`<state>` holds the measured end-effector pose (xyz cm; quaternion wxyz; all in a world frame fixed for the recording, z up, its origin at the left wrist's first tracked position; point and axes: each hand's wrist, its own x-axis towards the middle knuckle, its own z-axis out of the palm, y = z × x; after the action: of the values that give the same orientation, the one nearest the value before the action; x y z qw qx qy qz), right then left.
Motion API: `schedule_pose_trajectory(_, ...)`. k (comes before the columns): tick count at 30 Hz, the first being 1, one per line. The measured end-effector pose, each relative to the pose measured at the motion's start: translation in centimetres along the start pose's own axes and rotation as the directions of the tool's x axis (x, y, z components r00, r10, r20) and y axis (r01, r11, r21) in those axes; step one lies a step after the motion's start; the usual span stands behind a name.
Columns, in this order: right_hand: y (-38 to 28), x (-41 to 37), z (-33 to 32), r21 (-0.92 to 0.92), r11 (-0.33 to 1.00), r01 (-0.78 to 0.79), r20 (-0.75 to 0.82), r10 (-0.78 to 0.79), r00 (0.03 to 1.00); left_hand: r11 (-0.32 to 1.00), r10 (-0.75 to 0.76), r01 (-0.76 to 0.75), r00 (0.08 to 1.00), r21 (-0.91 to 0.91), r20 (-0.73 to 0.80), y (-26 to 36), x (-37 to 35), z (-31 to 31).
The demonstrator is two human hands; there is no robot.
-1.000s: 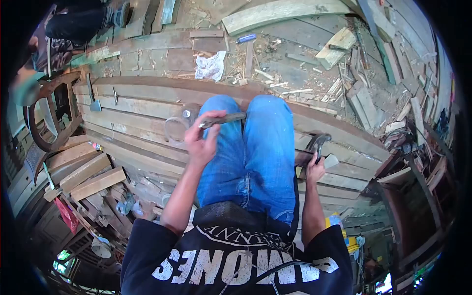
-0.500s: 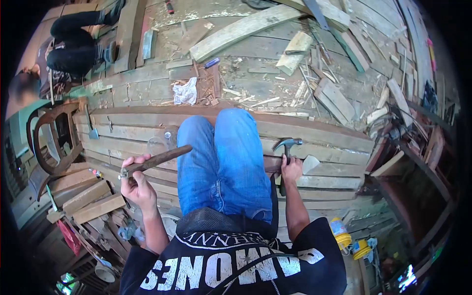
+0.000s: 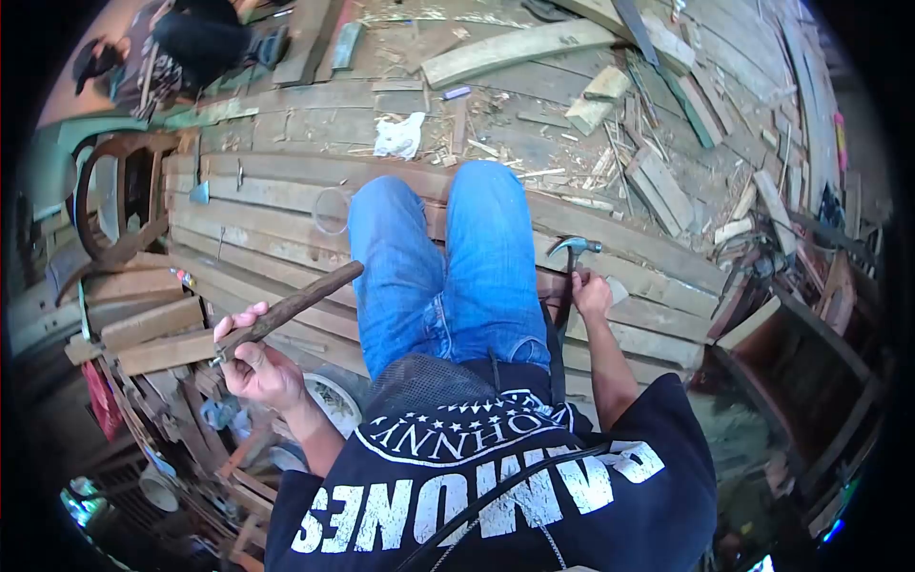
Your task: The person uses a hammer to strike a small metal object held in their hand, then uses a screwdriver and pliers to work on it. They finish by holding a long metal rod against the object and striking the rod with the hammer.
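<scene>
My left hand (image 3: 259, 370) is closed round the lower end of a dark, tapered wooden piece (image 3: 310, 299), whose far end points up and right over my thigh. A small light tip shows at its near end. On the other side of my lap, my right hand (image 3: 592, 296) grips a claw hammer (image 3: 574, 246) just below its metal head, which points away from me. Beside that hand a pale flat piece (image 3: 616, 290) lies on the slatted wooden surface (image 3: 276, 250). A clear round container (image 3: 332, 210) stands near my left knee.
At the upper left another person (image 3: 195, 48) sits near a curved wooden chair frame (image 3: 102, 195). A white cloth (image 3: 399, 135), a long plank (image 3: 515, 51), offcuts and shavings lie ahead. Boards (image 3: 152, 324) are stacked at left; dark wooden furniture (image 3: 801, 381) stands at right.
The view has shifted, so my knees and the floor items appear elsewhere. The wooden piece is tilted more steeply upward. Both hands keep their holds, and the other person's posture looks different.
</scene>
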<state>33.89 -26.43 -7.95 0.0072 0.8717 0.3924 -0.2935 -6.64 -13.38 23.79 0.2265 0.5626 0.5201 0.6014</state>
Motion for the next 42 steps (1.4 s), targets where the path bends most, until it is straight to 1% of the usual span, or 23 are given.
schedule_pose_trajectory(1,-0.1,0.3,-0.1,-0.007,1.000,0.024,-0.012,-0.025,1.000,1.000,0.009,-0.009,1.000,-0.001,-0.026,0.4,-0.7,-1.1)
schedule_pose_trajectory(3,-0.4,0.9,-0.7,0.085,0.991,-0.103,-0.010,0.104,0.994,0.998,0.042,-0.046,0.992,-0.031,-0.120,1.8,-2.7,-3.7)
schedule_pose_trajectory(7,-3.6,4.5,-1.5,0.006,1.000,0.022,-0.086,-0.022,0.996,0.998,0.056,-0.064,0.961,-0.021,-0.272,3.4,-7.0,-8.8)
schedule_pose_trajectory(9,-7.1,6.3,-2.5,-0.022,0.995,0.096,-0.114,-0.098,0.989,1.000,-0.004,0.010,0.936,0.016,-0.353,4.6,-8.4,-10.4)
schedule_pose_trajectory(13,-13.9,10.3,-2.4,0.080,0.931,0.357,-0.174,-0.339,0.925,0.999,0.024,-0.004,0.925,0.054,-0.380,6.3,-9.2,-14.0)
schedule_pose_trajectory(15,-17.8,12.1,-2.0,0.055,0.907,0.417,-0.078,-0.413,0.908,0.996,0.038,0.004,0.888,0.090,-0.459,7.0,-9.3,-15.2)
schedule_pose_trajectory(17,-21.8,14.7,0.2,-0.091,0.843,0.531,0.053,-0.528,0.848,0.997,0.027,0.011,0.862,0.072,-0.507,7.2,-9.2,-16.5)
schedule_pose_trajectory(18,-23.9,15.3,1.3,-0.096,0.838,0.538,0.064,-0.534,0.843,0.983,0.041,0.059,0.849,0.172,-0.527,6.9,-9.2,-16.7)
schedule_pose_trajectory(19,-26.4,15.6,2.3,-0.088,0.809,0.581,0.167,-0.563,0.810,0.970,0.038,0.105,0.828,0.221,-0.559,6.3,-8.9,-16.4)
schedule_pose_trajectory(20,-29.2,16.2,3.3,-0.068,0.782,0.620,0.260,-0.586,0.768,0.952,0.001,0.170,0.832,0.256,-0.555,5.5,-8.9,-17.0)
schedule_pose_trajectory(21,-31.5,17.1,4.7,-0.062,0.780,0.623,0.271,-0.588,0.762,0.926,-0.041,0.238,0.834,0.292,-0.550,5.1,-9.2,-17.6)
schedule_pose_trajectory(23,-34.5,17.8,8.4,-0.201,0.623,0.756,0.302,-0.695,0.653,0.853,-0.084,0.318,0.865,0.412,-0.495,4.9,-10.2,-18.7)
schedule_pose_trajectory(25,-36.8,20.4,12.8,-0.231,0.594,0.771,0.338,-0.694,0.636,0.762,-0.123,0.358,0.898,0.539,-0.422,4.9,-12.4,-21.2)
schedule_pose_trajectory(27,-36.5,23.5,17.9,-0.231,0.694,0.682,0.170,-0.661,0.731,0.797,-0.220,0.472,0.808,0.376,-0.547,4.3,-13.1,-20.7)
schedule_pose_trajectory(29,-36.4,22.8,17.2,-0.304,0.604,0.736,0.265,-0.689,0.675,0.779,-0.203,0.511,0.753,0.362,-0.626,3.0,-13.9,-19.6)
schedule_pose_trajectory(30,-36.8,22.6,16.6,-0.361,0.528,0.769,0.315,-0.707,0.634,0.730,-0.211,0.527,0.778,0.434,-0.591,2.6,-14.4,-19.6)
schedule_pose_trajectory(31,-36.5,23.3,17.2,-0.349,0.516,0.782,0.306,-0.726,0.616,0.760,-0.226,0.509,0.790,0.403,-0.570,2.0,-14.5,-18.9)
schedule_pose_trajectory(33,-34.9,24.8,19.4,-0.376,0.491,0.786,0.111,-0.818,0.564,0.716,-0.156,0.478,0.821,0.510,-0.550,1.1,-15.5,-19.1)
schedule_pose_trajectory(36,-34.9,23.2,16.4,-0.330,0.474,0.816,0.200,-0.810,0.551,0.710,-0.135,0.470,0.822,0.524,-0.554,1.4,-15.1,-18.6)
schedule_pose_trajectory(37,-35.3,22.9,15.0,-0.325,0.488,0.810,0.186,-0.807,0.561,0.724,-0.134,0.453,0.832,0.520,-0.538,1.4,-14.7,-18.4)
schedule_pose_trajectory(39,-35.1,21.8,12.2,-0.226,0.638,0.736,0.146,-0.724,0.674,0.746,-0.159,0.411,0.874,0.525,-0.459,2.1,-13.8,-18.1)
schedule_pose_trajectory(40,-33.8,21.5,11.1,-0.224,0.647,0.729,0.148,-0.717,0.681,0.744,-0.100,0.369,0.886,0.558,-0.453,2.5,-12.4,-16.7)
schedule_pose_trajectory(42,-32.9,22.0,8.1,-0.081,0.656,0.751,0.074,-0.747,0.661,0.779,0.025,0.228,0.920,0.584,-0.391,3.1,-10.5,-14.8)
